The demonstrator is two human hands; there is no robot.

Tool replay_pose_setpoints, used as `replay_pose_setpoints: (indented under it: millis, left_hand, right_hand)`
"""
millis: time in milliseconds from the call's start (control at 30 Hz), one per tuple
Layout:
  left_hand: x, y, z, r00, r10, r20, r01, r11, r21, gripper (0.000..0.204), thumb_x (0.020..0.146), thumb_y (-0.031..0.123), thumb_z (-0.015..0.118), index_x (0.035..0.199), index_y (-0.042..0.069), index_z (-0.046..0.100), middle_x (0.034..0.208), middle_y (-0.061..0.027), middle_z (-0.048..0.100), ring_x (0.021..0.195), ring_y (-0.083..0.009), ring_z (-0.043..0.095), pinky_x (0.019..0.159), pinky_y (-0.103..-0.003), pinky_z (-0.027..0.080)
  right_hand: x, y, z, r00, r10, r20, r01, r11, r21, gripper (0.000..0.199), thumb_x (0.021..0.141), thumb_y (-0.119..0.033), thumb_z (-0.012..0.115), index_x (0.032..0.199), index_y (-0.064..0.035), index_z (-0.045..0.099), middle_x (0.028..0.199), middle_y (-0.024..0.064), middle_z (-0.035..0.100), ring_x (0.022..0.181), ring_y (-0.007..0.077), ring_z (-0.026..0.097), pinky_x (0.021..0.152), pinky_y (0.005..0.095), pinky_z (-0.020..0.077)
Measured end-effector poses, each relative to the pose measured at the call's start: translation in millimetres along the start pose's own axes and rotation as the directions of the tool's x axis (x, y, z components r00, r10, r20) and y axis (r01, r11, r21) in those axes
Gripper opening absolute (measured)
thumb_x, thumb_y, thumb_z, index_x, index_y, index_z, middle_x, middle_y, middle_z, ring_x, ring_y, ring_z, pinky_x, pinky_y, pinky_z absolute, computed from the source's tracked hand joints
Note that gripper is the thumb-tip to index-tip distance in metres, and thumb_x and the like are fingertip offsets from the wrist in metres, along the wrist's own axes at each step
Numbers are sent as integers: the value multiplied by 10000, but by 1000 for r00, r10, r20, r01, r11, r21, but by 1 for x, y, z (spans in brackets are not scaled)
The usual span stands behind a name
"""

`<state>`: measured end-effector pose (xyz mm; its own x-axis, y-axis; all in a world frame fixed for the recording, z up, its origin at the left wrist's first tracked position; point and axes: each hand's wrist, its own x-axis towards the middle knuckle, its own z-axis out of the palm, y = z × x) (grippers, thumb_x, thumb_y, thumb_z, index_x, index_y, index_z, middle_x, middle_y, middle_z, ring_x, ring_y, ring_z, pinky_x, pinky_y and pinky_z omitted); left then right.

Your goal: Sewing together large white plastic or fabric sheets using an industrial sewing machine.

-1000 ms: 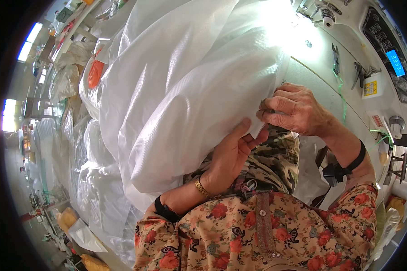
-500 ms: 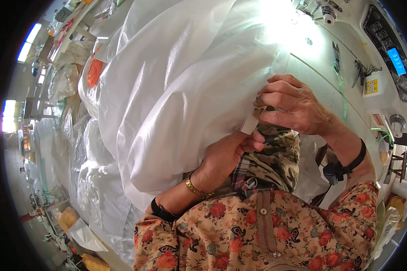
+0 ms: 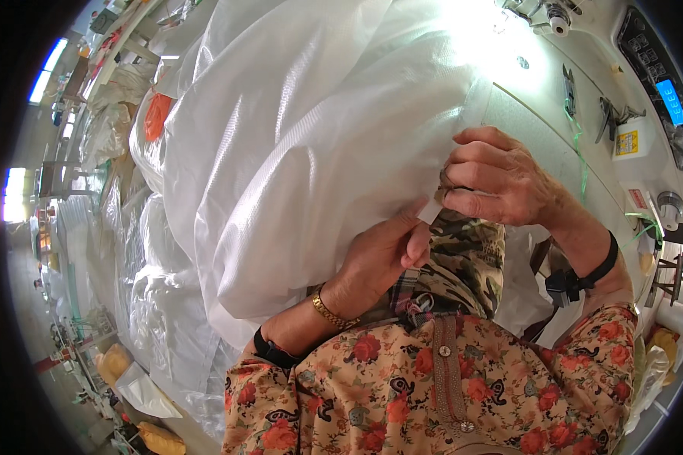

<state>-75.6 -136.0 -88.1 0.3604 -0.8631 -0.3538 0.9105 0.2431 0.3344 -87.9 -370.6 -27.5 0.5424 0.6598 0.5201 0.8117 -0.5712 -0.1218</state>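
A large white woven plastic sheet (image 3: 319, 152) lies in loose folds over the table and my lap. At its near right edge my left hand (image 3: 379, 254) is closed, the thumb pressed on the sheet and the fingers curled under. Just to the right, my right hand (image 3: 501, 178) is closed with bent fingers, pinching a small white label (image 3: 431, 211) at the sheet's edge. Only a corner of the label shows between the two hands; the fingertips hide the rest.
A sewing machine (image 3: 637, 163) with a lit display stands at the right. Thread snips (image 3: 569, 87) with green thread lie on its table (image 3: 539, 114). A bright lamp glares at the top. Clear plastic bundles (image 3: 163, 303) and an orange bag (image 3: 157, 116) are at the left.
The label shows less than before between my hands. My left thumb has moved up onto the sheet's edge, and my right hand has shifted slightly right.
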Motion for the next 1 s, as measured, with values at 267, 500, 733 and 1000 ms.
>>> replay_pose_setpoints:
  millis: [267, 500, 733, 1000]
  left_hand:
    - [0, 3, 17, 982, 84, -170, -64, 991, 120, 427, 1063, 304, 465, 691, 103, 526, 500, 3, 421, 470, -112, 335, 528, -262, 337]
    - [-4, 9, 17, 979, 86, -185, -37, 967, 252, 456, 1002, 389, 581, 669, 77, 588, 606, -13, 505, 568, -121, 448, 598, -250, 400]
    - [-8, 9, 38, 902, 348, -256, -114, 763, 637, 365, 1003, 286, 593, 711, 67, 607, 557, 10, 533, 498, -70, 472, 478, -231, 378]
    - [-6, 3, 45, 891, 411, -191, -119, 620, 776, 277, 1005, 211, 545, 811, 29, 622, 576, -28, 555, 473, -97, 473, 454, -239, 381]
  right_hand:
    - [-3, -2, 2, 997, -61, -43, 59, 997, -56, 177, 720, -120, 703, 891, -99, 664, 944, 7, 597, 891, 198, 604, 875, 380, 529]
    - [-2, -4, 3, 996, -58, -68, 52, 994, -96, 129, 753, -130, 703, 863, -109, 639, 979, 13, 602, 941, 193, 605, 933, 413, 520]
    - [-3, -5, 4, 998, -53, -29, 50, 995, -82, 120, 811, -121, 650, 923, -115, 607, 959, 23, 615, 942, 213, 641, 979, 477, 501]
    - [-1, -6, 4, 999, -13, 34, 13, 1000, -27, 163, 756, -125, 658, 898, -115, 580, 887, -3, 538, 880, 181, 581, 990, 436, 487]
